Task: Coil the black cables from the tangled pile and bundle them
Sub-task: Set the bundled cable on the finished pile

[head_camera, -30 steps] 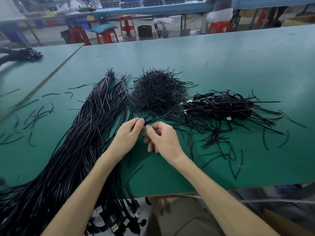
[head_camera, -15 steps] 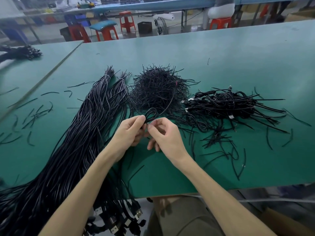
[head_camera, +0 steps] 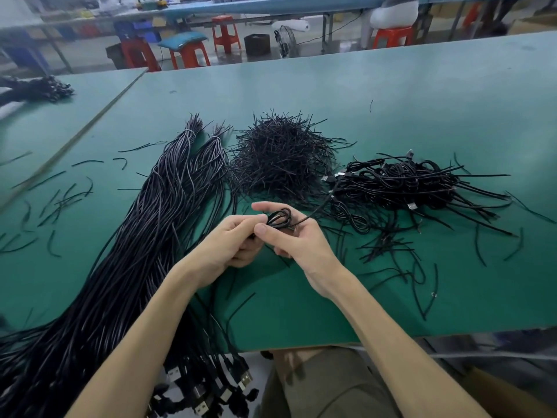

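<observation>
I have both hands up over the middle of the green-topped work table (head_camera: 391,95), meeting just above its surface. The left hand (head_camera: 224,241) has its fingers curled, thumb and forefinger pinching one side of a small coil of thin black cable (head_camera: 281,218). The right hand (head_camera: 301,242) grips the other side: thumb pressed onto the loops, forefinger reaching over the top, the other fingers curled below.

A single black strand (head_camera: 316,211) runs from the coil off to the right. It heads toward the tangled pile of black looped cables with metal plugs (head_camera: 401,182), which lies well to the right of the hands. I cannot tell whether that strand is the coil's own tail or a tie.

Straight beyond the hands sits a bristly heap of short black wire ties (head_camera: 280,158). To the left, a long thick sheaf of straight black cables (head_camera: 144,236) stretches from its far tips down across the near edge, and its silver USB plugs (head_camera: 208,390) hang off the table there. Loose short black ties (head_camera: 60,200) lie scattered further left.
</observation>
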`<move>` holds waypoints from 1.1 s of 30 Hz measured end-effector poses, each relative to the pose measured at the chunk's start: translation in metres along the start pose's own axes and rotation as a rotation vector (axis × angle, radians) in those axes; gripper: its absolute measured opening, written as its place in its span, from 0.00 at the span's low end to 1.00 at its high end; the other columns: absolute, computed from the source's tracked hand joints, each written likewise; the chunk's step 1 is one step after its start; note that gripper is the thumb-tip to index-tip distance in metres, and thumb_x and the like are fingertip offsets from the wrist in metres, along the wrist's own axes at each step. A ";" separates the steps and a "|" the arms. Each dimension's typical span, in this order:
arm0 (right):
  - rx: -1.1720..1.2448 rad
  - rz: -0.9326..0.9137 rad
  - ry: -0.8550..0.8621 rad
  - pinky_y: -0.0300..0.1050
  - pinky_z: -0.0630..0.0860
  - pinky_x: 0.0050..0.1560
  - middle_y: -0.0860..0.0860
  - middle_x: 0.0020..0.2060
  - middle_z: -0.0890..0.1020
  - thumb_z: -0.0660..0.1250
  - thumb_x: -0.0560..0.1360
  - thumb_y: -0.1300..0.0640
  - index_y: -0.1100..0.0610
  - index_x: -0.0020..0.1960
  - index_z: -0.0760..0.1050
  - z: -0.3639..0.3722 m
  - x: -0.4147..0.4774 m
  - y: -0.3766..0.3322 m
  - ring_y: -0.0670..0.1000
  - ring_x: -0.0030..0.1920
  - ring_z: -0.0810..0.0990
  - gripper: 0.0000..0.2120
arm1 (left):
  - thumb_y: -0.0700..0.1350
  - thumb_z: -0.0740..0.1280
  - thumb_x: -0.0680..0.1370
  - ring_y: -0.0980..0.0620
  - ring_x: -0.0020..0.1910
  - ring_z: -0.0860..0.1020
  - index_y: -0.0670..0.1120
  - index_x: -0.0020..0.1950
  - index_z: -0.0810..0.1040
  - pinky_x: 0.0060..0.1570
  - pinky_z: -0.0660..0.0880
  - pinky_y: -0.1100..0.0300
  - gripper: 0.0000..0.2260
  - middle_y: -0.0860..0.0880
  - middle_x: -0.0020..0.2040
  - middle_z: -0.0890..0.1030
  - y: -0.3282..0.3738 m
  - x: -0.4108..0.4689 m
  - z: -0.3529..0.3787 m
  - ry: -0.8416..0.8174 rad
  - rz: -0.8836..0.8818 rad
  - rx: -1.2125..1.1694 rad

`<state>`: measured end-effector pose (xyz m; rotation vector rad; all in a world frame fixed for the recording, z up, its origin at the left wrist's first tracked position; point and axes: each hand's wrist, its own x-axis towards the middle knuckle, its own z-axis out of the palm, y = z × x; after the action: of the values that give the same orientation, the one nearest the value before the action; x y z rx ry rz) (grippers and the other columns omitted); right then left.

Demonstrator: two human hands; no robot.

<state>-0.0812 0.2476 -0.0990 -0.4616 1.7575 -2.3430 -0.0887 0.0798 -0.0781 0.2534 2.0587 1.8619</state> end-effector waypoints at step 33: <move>-0.477 -0.240 0.219 0.31 0.68 0.34 0.42 0.32 0.82 0.67 0.80 0.61 0.55 0.42 0.74 0.008 -0.006 0.003 0.42 0.32 0.76 0.08 | 0.50 0.72 0.79 0.51 0.32 0.79 0.49 0.54 0.84 0.36 0.75 0.59 0.08 0.48 0.35 0.81 -0.011 0.003 -0.001 0.207 0.318 0.211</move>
<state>-0.0734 0.2412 -0.1008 -0.5217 2.5083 -2.1731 -0.0909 0.0788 -0.0898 0.4846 2.4838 1.9138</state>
